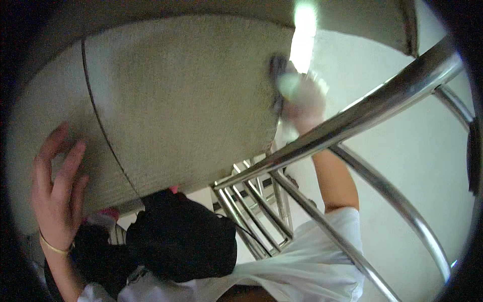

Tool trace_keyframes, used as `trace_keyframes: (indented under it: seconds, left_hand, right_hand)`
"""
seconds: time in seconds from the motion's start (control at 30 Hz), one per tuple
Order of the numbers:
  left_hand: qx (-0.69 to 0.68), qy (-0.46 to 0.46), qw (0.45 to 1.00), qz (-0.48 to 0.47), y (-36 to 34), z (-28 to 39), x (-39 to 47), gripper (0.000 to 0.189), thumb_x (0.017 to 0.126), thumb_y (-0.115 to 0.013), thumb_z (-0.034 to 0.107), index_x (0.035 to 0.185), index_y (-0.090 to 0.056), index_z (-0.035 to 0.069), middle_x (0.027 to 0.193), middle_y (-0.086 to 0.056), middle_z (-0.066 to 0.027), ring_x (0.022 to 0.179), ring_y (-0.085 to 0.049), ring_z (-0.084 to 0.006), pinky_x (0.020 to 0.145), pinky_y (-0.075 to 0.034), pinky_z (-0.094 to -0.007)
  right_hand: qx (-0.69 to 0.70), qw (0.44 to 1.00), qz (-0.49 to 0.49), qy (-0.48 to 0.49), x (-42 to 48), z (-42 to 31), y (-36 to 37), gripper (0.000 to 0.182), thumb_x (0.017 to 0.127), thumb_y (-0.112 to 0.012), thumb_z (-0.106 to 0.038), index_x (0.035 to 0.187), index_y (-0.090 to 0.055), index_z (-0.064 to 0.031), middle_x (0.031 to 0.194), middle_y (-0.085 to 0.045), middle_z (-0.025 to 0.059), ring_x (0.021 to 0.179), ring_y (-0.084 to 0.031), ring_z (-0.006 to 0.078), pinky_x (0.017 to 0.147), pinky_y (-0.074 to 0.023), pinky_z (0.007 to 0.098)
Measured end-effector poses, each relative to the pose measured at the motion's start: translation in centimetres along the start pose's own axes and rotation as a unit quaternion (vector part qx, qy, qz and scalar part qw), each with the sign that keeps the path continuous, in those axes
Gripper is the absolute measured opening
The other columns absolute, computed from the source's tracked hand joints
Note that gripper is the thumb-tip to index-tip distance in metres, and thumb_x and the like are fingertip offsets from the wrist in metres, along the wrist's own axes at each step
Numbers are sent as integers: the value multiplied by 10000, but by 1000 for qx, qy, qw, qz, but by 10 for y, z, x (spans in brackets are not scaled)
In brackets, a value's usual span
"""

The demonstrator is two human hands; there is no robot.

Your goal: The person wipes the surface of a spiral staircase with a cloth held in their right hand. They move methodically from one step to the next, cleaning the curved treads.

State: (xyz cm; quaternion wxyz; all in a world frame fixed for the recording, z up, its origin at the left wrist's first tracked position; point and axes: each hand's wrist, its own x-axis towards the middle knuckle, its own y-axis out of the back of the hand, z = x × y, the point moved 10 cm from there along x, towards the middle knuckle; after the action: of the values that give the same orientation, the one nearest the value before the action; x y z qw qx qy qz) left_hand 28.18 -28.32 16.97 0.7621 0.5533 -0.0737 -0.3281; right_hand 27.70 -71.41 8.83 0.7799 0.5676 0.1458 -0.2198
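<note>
My left hand (pixel 60 188) is at the left, fingers apart and slightly curled, with nothing in it. A thin gold-coloured bracelet (pixel 54 246) circles its wrist. The hand is over or against a beige slab-like surface (pixel 188 94) crossed by a dark seam; I cannot tell whether it touches. At the slab's right edge my right hand (pixel 311 100) is strongly blurred. It holds a pale and dark object (pixel 279 79), whose kind is too blurred to tell. The right forearm passes behind a steel handrail (pixel 358 109).
Curved steel bars (pixel 388 181) run below the handrail at the right. More steel bars (pixel 256 204) form a rack-like frame below the slab. Black fabric (pixel 185 241) bunches before me. A pale floor (pixel 407 151) lies beyond, and a bright light strip (pixel 305 37) shows above.
</note>
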Motion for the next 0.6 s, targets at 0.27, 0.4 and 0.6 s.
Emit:
trace_keyframes:
  seconds: [0.27,0.4,0.6]
  left_hand:
    - [-1,27,1000,-1,17,-38,58,538,697,-672,-12,1216,-608,110,1321,-520,-173,1109,-566,-341,937,-477,-421]
    - [21,-76,997,-4,81,-46,127,547,647,-683,12,1180,-607,111,1287,-537,-158,1051,-583,-334,886,-488,-425]
    - [134,-125,983,-32,97,-38,120,519,663,-683,43,1169,-589,106,1291,-535,-122,1037,-580,-313,870,-478,-414]
  right_hand:
    - [81,988,33,124,41,-14,21,284,895,-575,-151,1163,-561,-57,1072,-591,119,1047,-573,294,920,-448,443]
    - [247,957,130,84,172,-26,184,277,923,-562,-195,1169,-583,-70,1015,-638,151,928,-626,292,804,-488,386]
    - [355,929,-22,98,191,55,13,481,859,-629,-475,1061,-630,-38,945,-632,192,835,-542,187,802,-429,409]
